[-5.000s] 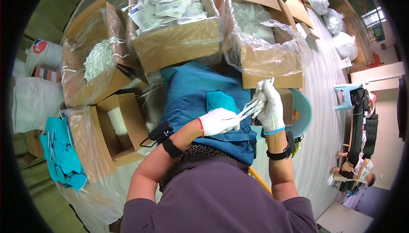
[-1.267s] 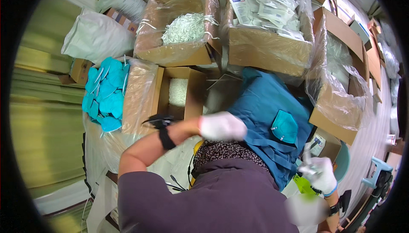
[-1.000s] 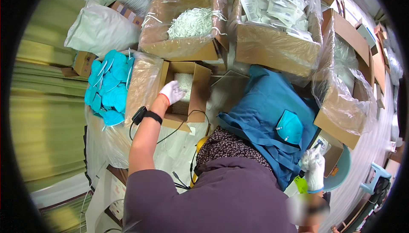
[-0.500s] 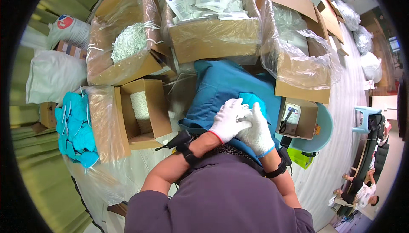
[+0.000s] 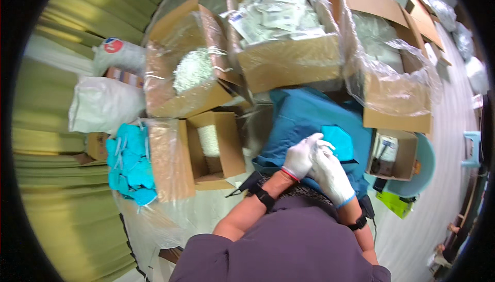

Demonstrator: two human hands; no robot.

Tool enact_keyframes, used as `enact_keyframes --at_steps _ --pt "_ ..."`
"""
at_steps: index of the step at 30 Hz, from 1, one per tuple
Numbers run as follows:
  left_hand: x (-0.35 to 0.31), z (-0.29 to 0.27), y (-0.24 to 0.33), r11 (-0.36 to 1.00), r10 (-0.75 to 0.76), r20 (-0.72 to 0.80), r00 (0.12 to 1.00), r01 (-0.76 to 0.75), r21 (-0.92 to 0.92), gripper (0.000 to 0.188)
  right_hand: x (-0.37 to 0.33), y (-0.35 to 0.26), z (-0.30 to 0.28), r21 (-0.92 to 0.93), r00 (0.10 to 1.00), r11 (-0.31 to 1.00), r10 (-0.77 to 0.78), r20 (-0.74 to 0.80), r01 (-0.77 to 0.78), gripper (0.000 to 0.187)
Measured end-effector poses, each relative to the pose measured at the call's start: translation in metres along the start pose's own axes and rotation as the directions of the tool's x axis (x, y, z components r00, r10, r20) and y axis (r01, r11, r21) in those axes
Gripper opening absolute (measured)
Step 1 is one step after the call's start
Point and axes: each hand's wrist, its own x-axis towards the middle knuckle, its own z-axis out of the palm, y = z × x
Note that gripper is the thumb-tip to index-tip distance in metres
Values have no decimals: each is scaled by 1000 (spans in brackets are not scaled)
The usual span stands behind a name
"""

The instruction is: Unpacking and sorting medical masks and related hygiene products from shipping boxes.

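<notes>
Both hands gloved in white, brought together over blue cloth (image 5: 294, 114) on lap; left hand (image 5: 299, 160) meets right hand (image 5: 332, 176) at the fingertips. Fingers bent, blurry; can't tell if anything's pinched. Teal mask (image 5: 340, 142) lies on cloth, just beside fingertips; contact unclear. Mask pile (image 5: 131, 161) far left. Small open box (image 5: 229, 140) left of cloth, white bits inside. Packets (image 5: 278, 14) fill box (image 5: 291, 64) beyond cloth.

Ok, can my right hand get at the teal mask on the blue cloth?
Probably yes. Your right hand is beside the teal mask, which lies mostly uncovered on the blue cloth. Nothing seems to block it, but your left hand is close against the right, and I can't tell whether either holds anything.
</notes>
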Motion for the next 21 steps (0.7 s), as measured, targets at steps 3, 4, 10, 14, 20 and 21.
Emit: enact_keyframes --at_steps 3,4,10,14,20,21 --pt "-2 -6 6 996 -47 -25 999 45 -82 47 -7 -8 13 -3 999 1000 -28 -20 28 26" --pt "-3 -7 7 997 -39 -36 999 37 -66 47 -7 -7 11 8 1000 999 -31 -5 31 26" --pt "6 -31 -27 907 192 -93 977 -140 397 32 -22 -18 7 -19 995 999 -48 -84 46 41" --pt "16 -119 -85 986 -75 -379 922 126 112 15 -46 -38 -31 -50 964 985 -171 -205 164 42" --pt "108 -317 -113 717 -675 -434 597 391 -577 43 -57 -31 -92 -99 853 961 -276 -443 260 30" --pt "113 -361 -126 687 -587 -242 773 318 -653 46 -56 -32 -91 -100 851 960 -278 -446 262 30"
